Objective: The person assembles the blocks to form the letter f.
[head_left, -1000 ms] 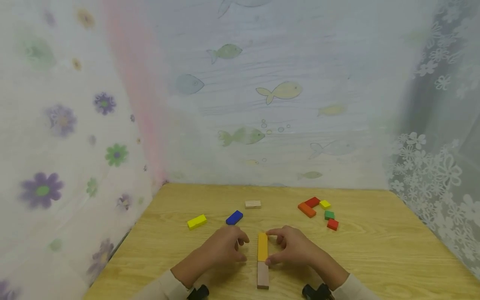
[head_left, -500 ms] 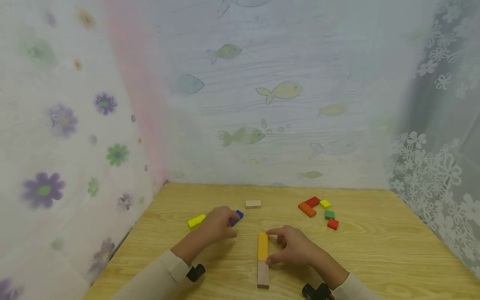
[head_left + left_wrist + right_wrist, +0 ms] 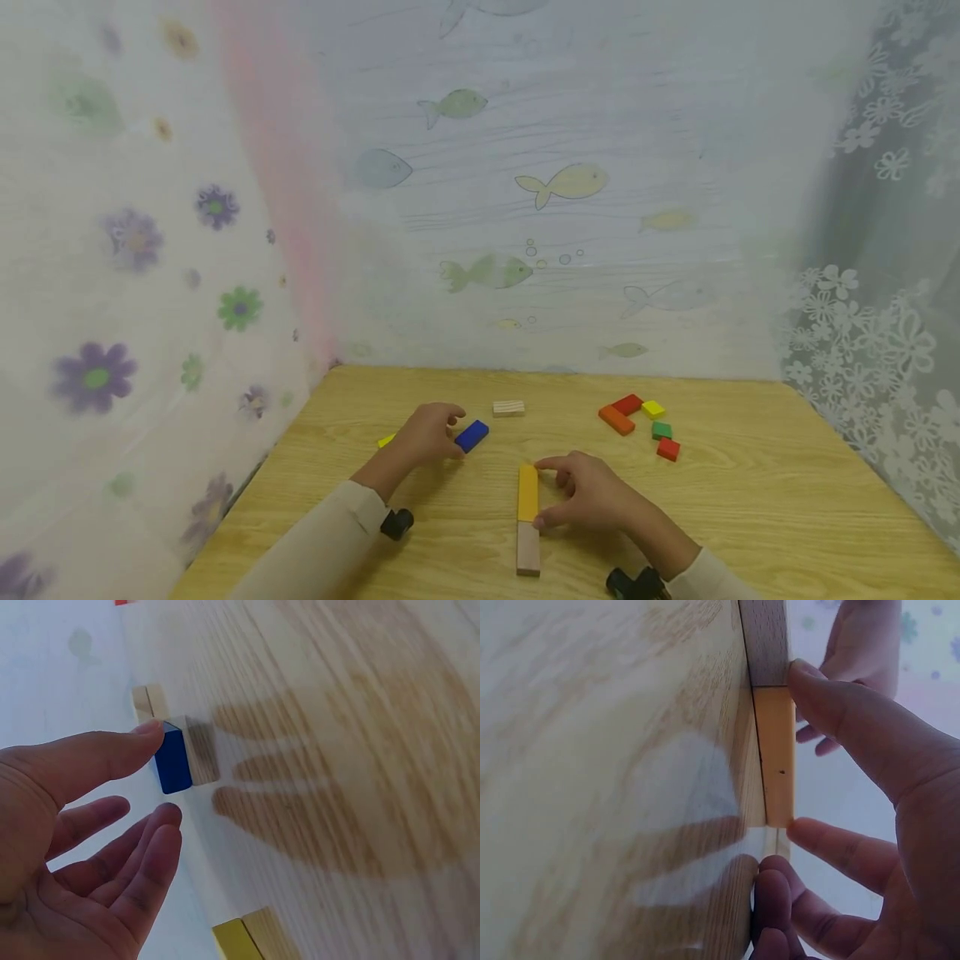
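Note:
My left hand (image 3: pixel 429 433) reaches beside a blue block (image 3: pixel 472 437), thumb and fingers apart around its near left side. In the left wrist view the thumb overlaps the blue block (image 3: pixel 174 761) at its edge; contact is unclear. Nothing sits pinched there. My right hand (image 3: pixel 590 493) holds a yellow-orange block (image 3: pixel 528 493) lengthwise, index fingertip at its far end and thumb at its near end. That block lies end to end with a plain wooden block (image 3: pixel 528 548). The right wrist view shows the thumb at the seam of the orange block (image 3: pixel 776 761) and wooden block (image 3: pixel 766 641).
A yellow block (image 3: pixel 386 440) is partly hidden behind the left wrist. A pale wooden block (image 3: pixel 508 408) lies farther back. At right sit an orange block (image 3: pixel 617 420), red block (image 3: pixel 628 404), small yellow block (image 3: pixel 653 409), green block (image 3: pixel 662 431) and small red block (image 3: pixel 668 449).
My left hand has moved away from the yellow-orange block, forward and left to the blue block, now covering much of the yellow block. The right hand has stayed in place.

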A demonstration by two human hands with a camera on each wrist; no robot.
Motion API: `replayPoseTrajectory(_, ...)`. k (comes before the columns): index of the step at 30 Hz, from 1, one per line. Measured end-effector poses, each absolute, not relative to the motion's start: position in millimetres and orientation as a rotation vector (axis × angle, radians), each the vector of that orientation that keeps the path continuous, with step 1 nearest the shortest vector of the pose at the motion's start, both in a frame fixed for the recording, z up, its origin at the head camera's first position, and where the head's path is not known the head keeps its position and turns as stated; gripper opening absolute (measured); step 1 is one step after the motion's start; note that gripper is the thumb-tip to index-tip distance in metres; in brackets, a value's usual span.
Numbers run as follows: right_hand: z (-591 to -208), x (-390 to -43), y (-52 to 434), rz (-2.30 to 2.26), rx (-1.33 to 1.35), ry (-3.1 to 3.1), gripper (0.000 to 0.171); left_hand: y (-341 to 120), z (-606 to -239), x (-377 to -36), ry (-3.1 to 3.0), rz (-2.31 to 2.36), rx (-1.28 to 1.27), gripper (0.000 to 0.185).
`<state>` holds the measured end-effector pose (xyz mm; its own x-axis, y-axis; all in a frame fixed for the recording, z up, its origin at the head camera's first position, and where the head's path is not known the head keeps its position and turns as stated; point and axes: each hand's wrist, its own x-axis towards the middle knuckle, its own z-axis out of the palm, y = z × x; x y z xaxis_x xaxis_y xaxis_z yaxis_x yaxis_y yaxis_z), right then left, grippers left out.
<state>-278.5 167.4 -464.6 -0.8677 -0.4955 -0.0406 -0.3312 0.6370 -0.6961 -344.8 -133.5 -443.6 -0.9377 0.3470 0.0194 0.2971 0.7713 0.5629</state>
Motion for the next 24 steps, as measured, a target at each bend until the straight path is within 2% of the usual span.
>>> replayPoseTrajectory(13,-466.7,-279.6,169.2,-1.063,-0.687,2.626,0.079,-132.1,-452.1,-353.2,2.793,1.018,0.488,0.069)
replayPoseTrajectory(24,-470.0,-281.9,168.8,-1.052,-0.664,2.627,0.082,-136.5,-459.5,-373.2,2.76,0.956,0.458,0.085)
